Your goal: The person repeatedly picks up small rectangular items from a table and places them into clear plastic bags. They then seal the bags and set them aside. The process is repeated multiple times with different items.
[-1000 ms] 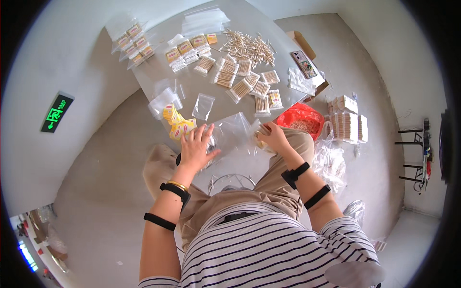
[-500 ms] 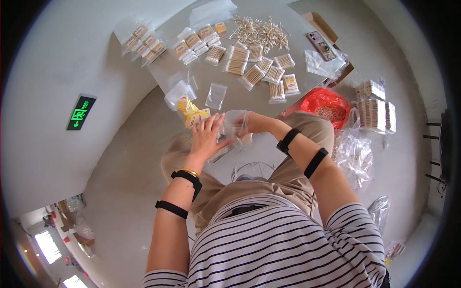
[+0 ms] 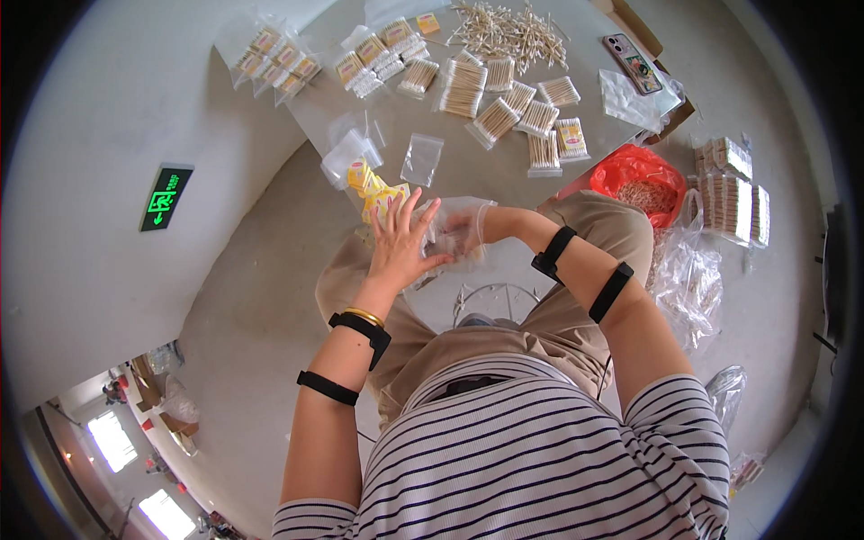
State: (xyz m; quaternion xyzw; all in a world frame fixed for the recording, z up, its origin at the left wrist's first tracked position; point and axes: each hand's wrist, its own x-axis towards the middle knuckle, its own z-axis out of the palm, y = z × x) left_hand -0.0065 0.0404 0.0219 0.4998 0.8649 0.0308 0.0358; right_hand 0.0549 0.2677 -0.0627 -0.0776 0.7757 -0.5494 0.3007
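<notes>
At the near edge of the table, a clear plastic bag [image 3: 477,209] lies over the fingers of my right hand [image 3: 464,225]. These fingers are bent and blurred behind the film, and what they hold is hidden. My left hand [image 3: 396,256] is open, its fingers spread, with the thumb beside the bag. Just beyond its fingertips lie several yellow printed cards [image 3: 382,193]. A small empty zip bag [image 3: 421,160] lies flat on the table beyond my hands. Farther off are several small packs of cotton swabs [image 3: 494,120], one with a yellow card [image 3: 571,138] in front.
Loose cotton swabs [image 3: 508,34] are heaped at the table's far side. Carded packs [image 3: 371,52] and bagged packs [image 3: 277,63] stand at the far left. A phone [image 3: 632,63] lies at the far right. A red bag of swabs [image 3: 641,180] and stacked swab packs [image 3: 727,198] are on the right.
The whole view has shifted, so the table and hands appear farther right. The plastic bag has moved slightly about my right hand. My left fingers are spread wider.
</notes>
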